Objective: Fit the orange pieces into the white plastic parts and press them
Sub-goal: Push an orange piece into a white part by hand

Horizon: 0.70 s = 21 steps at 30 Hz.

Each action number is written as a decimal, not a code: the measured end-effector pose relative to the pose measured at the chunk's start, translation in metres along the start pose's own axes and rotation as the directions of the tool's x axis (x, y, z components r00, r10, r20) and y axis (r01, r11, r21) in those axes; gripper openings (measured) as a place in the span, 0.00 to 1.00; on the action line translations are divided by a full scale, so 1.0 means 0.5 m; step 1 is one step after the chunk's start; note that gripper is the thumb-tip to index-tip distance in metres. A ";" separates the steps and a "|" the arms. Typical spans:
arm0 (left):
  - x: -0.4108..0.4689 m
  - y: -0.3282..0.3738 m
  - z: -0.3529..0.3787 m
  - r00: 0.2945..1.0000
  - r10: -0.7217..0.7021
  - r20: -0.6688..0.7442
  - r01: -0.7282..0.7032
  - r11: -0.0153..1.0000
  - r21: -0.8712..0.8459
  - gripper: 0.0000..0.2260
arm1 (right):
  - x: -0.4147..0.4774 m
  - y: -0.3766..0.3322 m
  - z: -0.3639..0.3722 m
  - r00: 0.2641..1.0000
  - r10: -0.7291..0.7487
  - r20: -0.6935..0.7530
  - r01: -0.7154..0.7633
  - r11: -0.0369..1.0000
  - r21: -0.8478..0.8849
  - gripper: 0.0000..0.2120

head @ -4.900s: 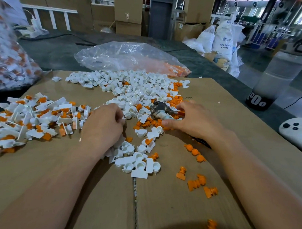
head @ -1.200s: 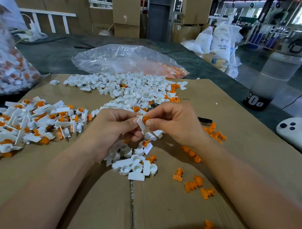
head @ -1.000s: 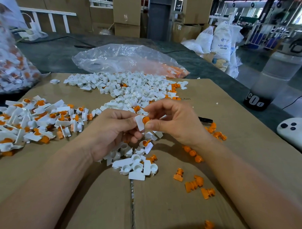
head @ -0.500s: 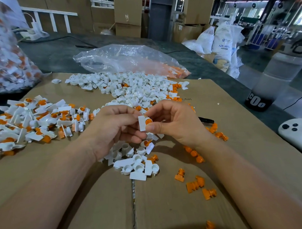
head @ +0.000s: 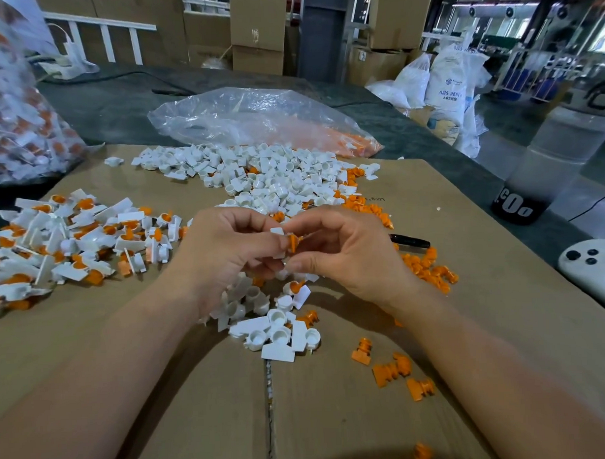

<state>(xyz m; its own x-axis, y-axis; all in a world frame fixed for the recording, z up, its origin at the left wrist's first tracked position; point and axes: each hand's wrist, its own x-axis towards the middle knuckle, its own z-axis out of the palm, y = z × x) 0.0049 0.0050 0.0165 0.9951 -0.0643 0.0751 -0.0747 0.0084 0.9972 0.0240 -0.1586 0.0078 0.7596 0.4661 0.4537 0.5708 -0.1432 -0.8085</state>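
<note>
Dozens of finished pieces (head: 72, 244) lie heaped at my left, yet far more empty white parts (head: 268, 175) and loose orange pieces (head: 425, 262) wait on the cardboard (head: 335, 417) — under halfway, I judge. My left hand (head: 226, 259) pinches a white part (head: 278, 254); my right hand (head: 346, 258) pinches an orange piece (head: 292, 242) at its socket — long axis roughly crosswise, stem seemingly leftward

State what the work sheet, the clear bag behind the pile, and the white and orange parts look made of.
Work sheet: cardboard, matte brown, with a flap seam down the middle. Clear bag: thin plastic film, glossy and crinkled. White parts and orange pieces: likely moulded rigid plastic, smooth, uniform colour, slight sheen.
</note>
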 end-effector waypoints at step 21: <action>0.003 0.000 -0.003 0.991 -0.124 0.040 0.128 0.987 -0.094 0.04 | 0.000 0.016 -0.001 0.997 -0.065 -0.034 0.058 0.981 -0.183 0.21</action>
<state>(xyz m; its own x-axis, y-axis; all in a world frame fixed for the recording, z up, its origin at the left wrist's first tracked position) 0.0066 0.0064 0.0167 0.9933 -0.1046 -0.0494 0.0593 0.0935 0.9939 0.0287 -0.1601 0.0016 0.7310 0.4447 0.5175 0.6610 -0.2731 -0.6989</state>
